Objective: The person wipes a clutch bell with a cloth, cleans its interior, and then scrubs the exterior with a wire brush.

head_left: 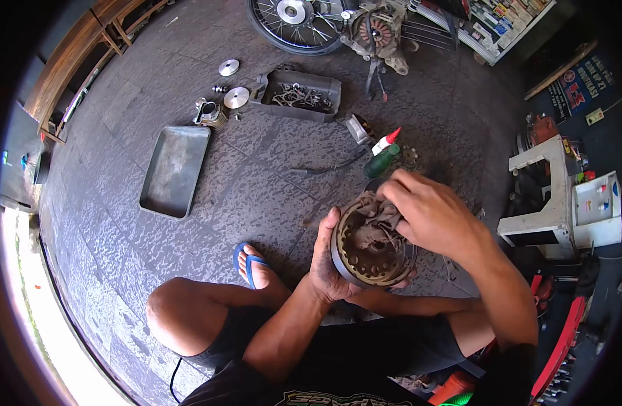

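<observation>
My left hand (328, 267) grips a round metal drum (346, 260), its thumb up along the rim and its fingers curled underneath. The drum looks like a clutch bell, tilted with its open side toward me; holes run around the dirty inside. My right hand (426, 206) is closed on a grimy brown rag (385, 215), pressed against the drum's upper inner edge. Part of the rag hangs inside the drum. Just beyond my hands are a green bottle (382, 162) and a white bottle with a red cap (385, 141).
A grey metal tray (178, 169) lies on the floor to the left. Behind it sit an engine cylinder (210, 114), round metal discs (236, 98) and a black bin (331, 107) of small parts. A wheel (294, 20) and engine (375, 34) stand farther back; a white stand (558, 189) is right.
</observation>
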Demonstrator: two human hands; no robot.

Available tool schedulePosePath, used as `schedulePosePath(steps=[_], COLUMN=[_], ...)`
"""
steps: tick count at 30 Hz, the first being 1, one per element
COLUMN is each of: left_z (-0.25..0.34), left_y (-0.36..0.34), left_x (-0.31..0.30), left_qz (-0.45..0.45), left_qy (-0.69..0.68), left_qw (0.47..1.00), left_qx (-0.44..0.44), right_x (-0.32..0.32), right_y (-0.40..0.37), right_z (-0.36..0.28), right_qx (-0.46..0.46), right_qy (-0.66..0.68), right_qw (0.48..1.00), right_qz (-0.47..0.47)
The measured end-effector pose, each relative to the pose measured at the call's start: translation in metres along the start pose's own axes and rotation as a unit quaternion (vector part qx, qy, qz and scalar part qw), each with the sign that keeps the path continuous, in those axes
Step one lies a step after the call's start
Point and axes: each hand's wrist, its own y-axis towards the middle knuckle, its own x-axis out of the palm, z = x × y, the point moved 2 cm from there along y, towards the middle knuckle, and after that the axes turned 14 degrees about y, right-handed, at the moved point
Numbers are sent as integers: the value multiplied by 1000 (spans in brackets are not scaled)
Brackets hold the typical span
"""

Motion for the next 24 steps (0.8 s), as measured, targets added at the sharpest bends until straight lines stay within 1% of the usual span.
schedulePosePath(steps=[1,3,5,6,8,9,13,15,16,18,19,20,21,22,24], left_z=[-1,-2,-5,-6,-6,-6,-7,-6,-6,-7,-14,-16,-17,-19,-20], left_y=[1,-1,-3,-3,-2,-2,-3,-3,-4,-5,-9,-10,-12,-15,-24], left_x=[0,0,-1,-1,-2,-3,-6,-5,-4,-6,-10,-11,-14,-16,-20], left_qz=[46,39,31,13,-7,2,6,1,-1,25,-34,-32,-13,8,0], left_qy=[22,15,6,-7,-21,-18,-26,-17,-12,-41,-96,-95,-128,-162,-153], left_qw=[999,999,999,999,999,999,999,999,999,998,995,995,992,987,988], left_qx=[0,-14,-33,-41,-49,-42,-39,-43,-44,-45,-19,-16,-15,-13,14], right_x=[4,7,10,13,19,20,29,35,38,38,33,29,30,31,33], right_y=[3,9,12,12,12,12,16,13,11,10,12,14,18,20,20], right_z=[2,8,14,19,28,27,35,34,38,42,45,48,56,68,72], right_qx=[-12,-24,-26,-24,-90,-110,-130,-137,-134,-158,-102,-45,8,85,72], right_qy=[7,14,17,16,37,29,40,-47,-47,21,90,160,170,212,219], right_qw=[1000,999,995,995,990,990,986,988,988,987,984,967,959,950,928], right_qz=[-9,-16,-93,-94,-104,-80,-92,-60,-60,25,110,194,227,212,292])
